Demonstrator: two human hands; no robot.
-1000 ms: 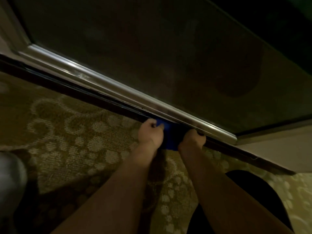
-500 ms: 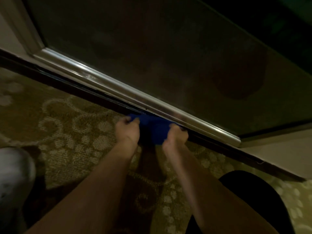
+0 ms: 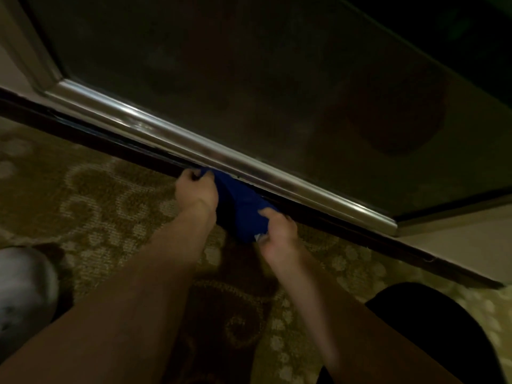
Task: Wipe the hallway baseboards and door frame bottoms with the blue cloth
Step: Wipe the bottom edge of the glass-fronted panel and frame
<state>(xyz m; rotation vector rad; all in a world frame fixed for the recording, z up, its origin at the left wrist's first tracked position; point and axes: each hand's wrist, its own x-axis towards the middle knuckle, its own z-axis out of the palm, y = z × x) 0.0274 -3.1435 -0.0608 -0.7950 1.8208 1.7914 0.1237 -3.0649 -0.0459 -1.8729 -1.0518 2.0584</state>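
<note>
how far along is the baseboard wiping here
Done: cannot tell; the dim light shows no clean or dirty stretch. In hand: left hand and right hand both grip the blue cloth against the dark baseboard below the silver trim. Left: baseboard extends both ways from the cloth.

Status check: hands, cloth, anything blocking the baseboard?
Left hand and right hand both gripping blue cloth. Cloth against dark baseboard. Nothing blocking.
</note>
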